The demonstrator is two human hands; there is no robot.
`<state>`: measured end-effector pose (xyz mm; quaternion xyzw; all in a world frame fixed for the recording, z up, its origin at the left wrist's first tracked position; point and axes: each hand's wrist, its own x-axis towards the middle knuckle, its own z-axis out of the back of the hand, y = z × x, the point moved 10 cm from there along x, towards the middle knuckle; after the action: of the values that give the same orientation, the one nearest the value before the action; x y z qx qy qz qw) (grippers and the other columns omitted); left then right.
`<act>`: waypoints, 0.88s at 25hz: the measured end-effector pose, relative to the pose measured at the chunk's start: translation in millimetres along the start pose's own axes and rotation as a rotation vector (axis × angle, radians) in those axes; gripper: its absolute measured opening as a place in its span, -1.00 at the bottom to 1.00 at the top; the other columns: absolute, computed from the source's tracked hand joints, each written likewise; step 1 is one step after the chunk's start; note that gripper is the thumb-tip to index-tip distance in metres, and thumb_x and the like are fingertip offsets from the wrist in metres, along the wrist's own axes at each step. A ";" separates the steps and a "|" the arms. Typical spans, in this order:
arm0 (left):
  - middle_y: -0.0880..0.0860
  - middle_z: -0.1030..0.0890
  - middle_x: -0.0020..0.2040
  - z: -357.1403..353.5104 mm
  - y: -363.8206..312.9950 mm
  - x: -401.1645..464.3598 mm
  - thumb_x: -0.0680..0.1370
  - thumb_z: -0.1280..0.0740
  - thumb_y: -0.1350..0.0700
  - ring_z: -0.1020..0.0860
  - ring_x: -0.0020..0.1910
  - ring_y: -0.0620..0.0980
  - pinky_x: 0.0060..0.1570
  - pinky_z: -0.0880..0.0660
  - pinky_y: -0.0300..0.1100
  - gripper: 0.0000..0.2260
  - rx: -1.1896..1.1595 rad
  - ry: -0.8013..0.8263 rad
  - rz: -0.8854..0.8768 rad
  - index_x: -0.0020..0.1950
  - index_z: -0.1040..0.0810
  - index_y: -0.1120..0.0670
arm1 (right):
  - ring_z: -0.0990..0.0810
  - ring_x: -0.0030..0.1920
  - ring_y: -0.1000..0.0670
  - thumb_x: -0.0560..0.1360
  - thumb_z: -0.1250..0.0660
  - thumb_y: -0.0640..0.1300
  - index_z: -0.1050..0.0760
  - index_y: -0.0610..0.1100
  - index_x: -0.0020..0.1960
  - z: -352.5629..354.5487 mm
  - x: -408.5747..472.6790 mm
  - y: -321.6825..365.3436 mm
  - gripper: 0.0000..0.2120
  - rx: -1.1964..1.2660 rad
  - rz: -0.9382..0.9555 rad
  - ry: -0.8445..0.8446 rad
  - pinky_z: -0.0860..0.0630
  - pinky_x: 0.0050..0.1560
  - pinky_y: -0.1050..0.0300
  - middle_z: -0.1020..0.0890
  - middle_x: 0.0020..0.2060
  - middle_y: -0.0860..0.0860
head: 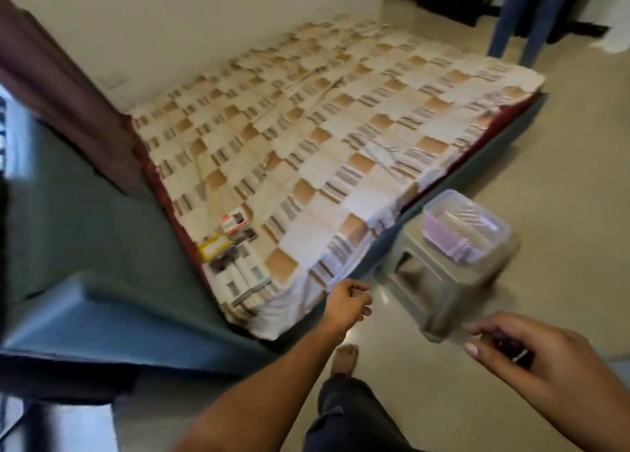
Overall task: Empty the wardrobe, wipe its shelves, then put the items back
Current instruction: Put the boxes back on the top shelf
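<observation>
While I stand on a pale, glossy tiled floor (460,400), the head view shows a low bed (306,127) running along a plain white wall (170,25), covered by a cream sheet in brown and striped checks, with a dark red edge beneath it and a teal frame around it. Small boxes (235,257), the items set out from the wardrobe, lie grouped on the near left corner of the sheet. A dark maroon curtain (61,93) hangs at the left. Beside the bed's near corner stands a grey plastic stool (439,281), bearing a clear lidded container (465,228) with lilac contents. My left hand (347,303) hangs near the bed corner, fingers curled loosely; blur hides whether it holds anything. My right hand (542,359) is closed around a small dark object (518,352) I cannot identify. Another person's legs (521,18) stand at the far right.
</observation>
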<state>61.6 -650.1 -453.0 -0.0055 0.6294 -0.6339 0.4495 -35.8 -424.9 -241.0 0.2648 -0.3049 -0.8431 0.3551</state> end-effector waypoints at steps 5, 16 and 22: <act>0.15 -0.59 -0.17 151.7 99.3 61.6 0.62 -0.30 0.23 -0.54 -0.27 0.04 -0.33 -0.49 -0.17 -0.95 -0.321 -0.329 0.397 0.01 -0.56 0.17 | -0.64 -0.29 0.15 0.39 -0.53 0.06 -0.57 0.32 0.01 -67.6 117.8 77.8 -0.73 -0.048 0.098 0.211 -0.50 -0.27 0.32 -0.68 -0.27 0.21; 0.00 -0.23 -0.50 254.5 254.7 204.8 0.55 -0.41 -0.12 -0.20 -0.57 -0.06 -0.61 -0.22 -0.33 -0.78 -0.995 -0.565 0.924 -0.19 -0.49 -0.05 | -0.61 -0.13 0.09 0.45 -0.49 -0.03 -0.62 0.20 -0.07 -227.0 319.5 129.1 -0.86 -0.008 0.062 0.516 -0.49 -0.22 0.31 -0.64 -0.17 0.24; 0.05 -0.49 -0.25 227.5 282.6 265.8 0.48 -0.40 -0.30 -0.49 -0.35 -0.05 -0.46 -0.50 -0.27 -0.54 -1.238 -0.638 0.927 0.00 -0.51 0.09 | -0.61 -0.15 0.06 0.45 -0.49 -0.03 -0.63 0.21 -0.05 -260.1 337.0 80.0 -0.85 0.011 -0.105 0.574 -0.49 -0.23 0.32 -0.66 -0.18 0.22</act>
<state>192.7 -928.2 -781.2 -0.1711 0.6448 0.1077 0.7371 -33.1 -810.8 -437.6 0.5097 -0.1824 -0.7493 0.3815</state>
